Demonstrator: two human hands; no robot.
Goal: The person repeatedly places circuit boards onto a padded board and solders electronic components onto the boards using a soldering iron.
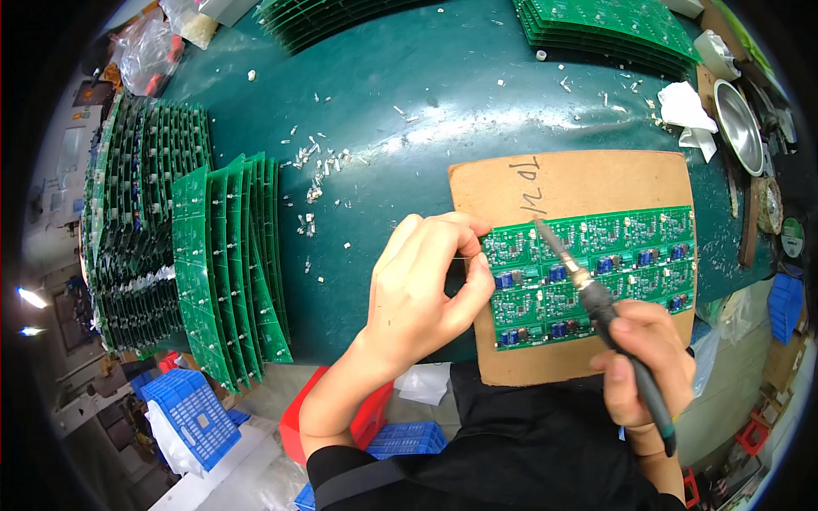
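A green circuit board (562, 298) with rows of small parts and blue-wrapped capacitors lies on a brown cardboard sheet (494, 183) with handwriting on it. My left hand (422, 285) is closed at the board's upper left corner, thumb and forefinger against its left edge. Whether a small part sits between those fingertips is hidden. In my right hand (648, 362) is a soldering iron (601, 307) with a dark handle, held like a pen. It slants up and left across the board, its tip by the board's top edge, right of my left fingertips.
Upright green boards (230, 272) stand packed at the left, more in a denser row (145, 213) behind. Board stacks (609, 34) lie along the far edge. Small clear and white bits (319, 170) litter the green tabletop (375, 94). A metal bowl (740, 128) and white tissue (687, 115) are far right.
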